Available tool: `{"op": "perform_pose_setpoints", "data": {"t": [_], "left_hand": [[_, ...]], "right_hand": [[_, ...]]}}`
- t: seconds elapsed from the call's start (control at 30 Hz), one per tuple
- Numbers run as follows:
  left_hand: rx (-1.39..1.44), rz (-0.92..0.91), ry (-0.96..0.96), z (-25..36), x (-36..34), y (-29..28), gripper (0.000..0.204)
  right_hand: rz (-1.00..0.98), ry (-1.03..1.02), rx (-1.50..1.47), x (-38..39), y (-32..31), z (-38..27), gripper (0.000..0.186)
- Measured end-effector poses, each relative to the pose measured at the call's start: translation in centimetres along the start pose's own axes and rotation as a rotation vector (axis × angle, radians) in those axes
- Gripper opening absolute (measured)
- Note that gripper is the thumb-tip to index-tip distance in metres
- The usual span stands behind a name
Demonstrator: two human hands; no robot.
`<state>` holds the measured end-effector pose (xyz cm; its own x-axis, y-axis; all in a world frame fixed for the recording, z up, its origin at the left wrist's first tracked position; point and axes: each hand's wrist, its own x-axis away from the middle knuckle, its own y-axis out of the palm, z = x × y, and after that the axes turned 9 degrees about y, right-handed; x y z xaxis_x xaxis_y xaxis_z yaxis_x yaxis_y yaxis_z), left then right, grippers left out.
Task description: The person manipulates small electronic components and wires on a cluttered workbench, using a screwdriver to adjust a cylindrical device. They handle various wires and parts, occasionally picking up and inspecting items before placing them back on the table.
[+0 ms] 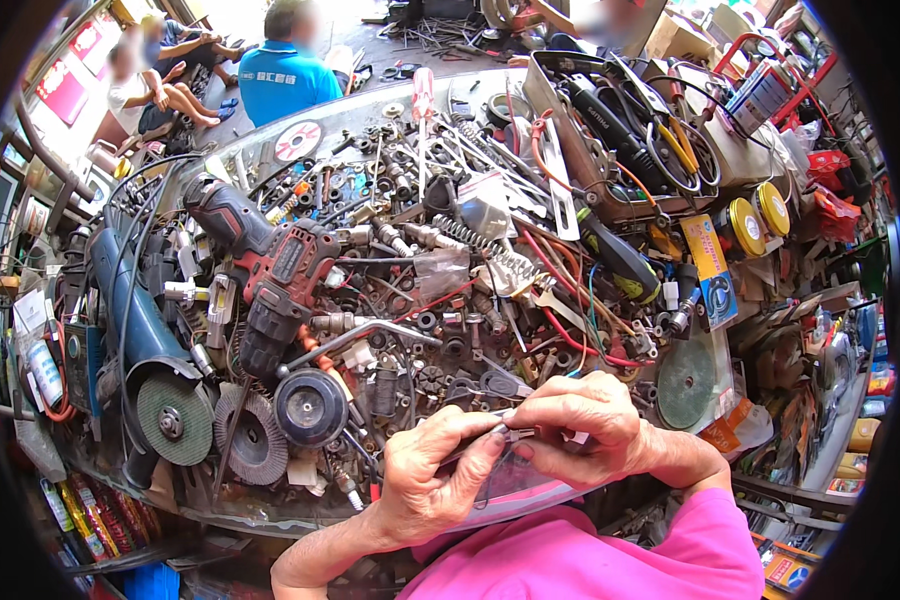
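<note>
At the near edge of the cluttered workbench, my left hand pinches a small slim metal piece between thumb and forefinger. My right hand grips the same piece from the other side, fingers curled over it and partly hiding it. A thin dark strand hangs below; what it is I cannot make out. Just left of my hands lie a round black disc and small loose metal parts. A green cutting disc lies to their right.
A red-black drill, angle grinder, flap disc, screwdriver, tool bin and yellow tins crowd the bench. Beyond it are a person in blue, seated people and another person at top right.
</note>
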<state>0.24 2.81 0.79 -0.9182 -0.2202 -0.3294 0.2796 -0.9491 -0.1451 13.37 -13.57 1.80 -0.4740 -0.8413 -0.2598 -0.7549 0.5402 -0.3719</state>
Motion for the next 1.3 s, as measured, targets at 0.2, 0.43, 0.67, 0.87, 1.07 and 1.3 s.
{"op": "perform_pose_setpoints", "data": {"t": [0.2, 0.43, 0.67, 0.87, 1.07, 1.3], "left_hand": [[-0.024, -0.055, 0.058, 0.2, -0.1, -0.4, 0.019], [-0.121, -0.092, 0.153, 0.0, 0.0, -0.6, 0.025], [-0.2, -0.142, 0.177, 0.2, 0.1, -0.5, 0.027], [-0.239, -0.182, 0.155, 0.4, 0.3, -0.2, 0.026], [-0.213, -0.084, 0.169, 0.3, 0.3, -0.2, 0.025], [-0.254, -0.111, 0.164, 0.6, 0.4, -0.1, 0.023]], "right_hand": [[-0.038, -0.061, 0.02, -0.3, -0.4, 0.1, 0.036], [-0.095, -0.101, 0.081, -0.4, -0.9, 0.1, 0.032], [-0.085, -0.13, 0.213, 0.0, -0.8, 0.7, 0.027], [-0.166, -0.101, 0.304, 0.7, -1.0, 1.3, 0.029], [0.013, -0.052, 0.139, -0.1, -0.2, 0.1, 0.034], [-0.111, -0.074, 0.204, 0.2, -0.4, 0.8, 0.022]]}}
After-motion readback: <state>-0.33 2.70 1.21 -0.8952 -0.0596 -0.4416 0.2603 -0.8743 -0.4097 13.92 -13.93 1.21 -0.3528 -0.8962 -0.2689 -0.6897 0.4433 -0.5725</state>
